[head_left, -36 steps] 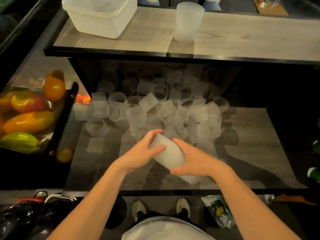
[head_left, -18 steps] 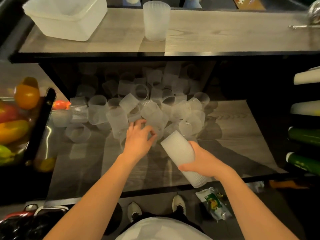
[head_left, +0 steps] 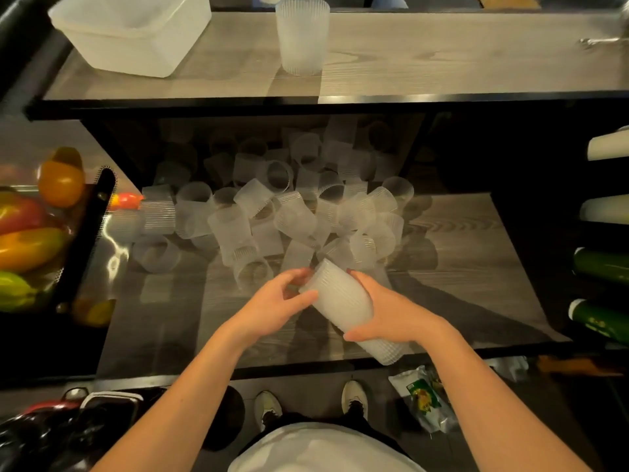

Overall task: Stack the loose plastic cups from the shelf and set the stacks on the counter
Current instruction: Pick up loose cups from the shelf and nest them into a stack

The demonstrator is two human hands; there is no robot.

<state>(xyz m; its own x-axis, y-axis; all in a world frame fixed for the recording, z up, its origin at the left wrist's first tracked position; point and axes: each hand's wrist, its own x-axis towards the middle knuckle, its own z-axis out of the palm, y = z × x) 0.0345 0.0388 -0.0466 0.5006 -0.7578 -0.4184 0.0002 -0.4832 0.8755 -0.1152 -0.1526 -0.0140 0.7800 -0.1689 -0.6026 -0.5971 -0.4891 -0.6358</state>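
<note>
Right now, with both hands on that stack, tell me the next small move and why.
Probably push the cup at the left hand fully into the open top of the stack, then reach for another. The right hand grips the tilted stack mid-body, the left fingers sit at its rim, and many loose cups remain on the shelf. Only one stack on the counter is visible.
</note>
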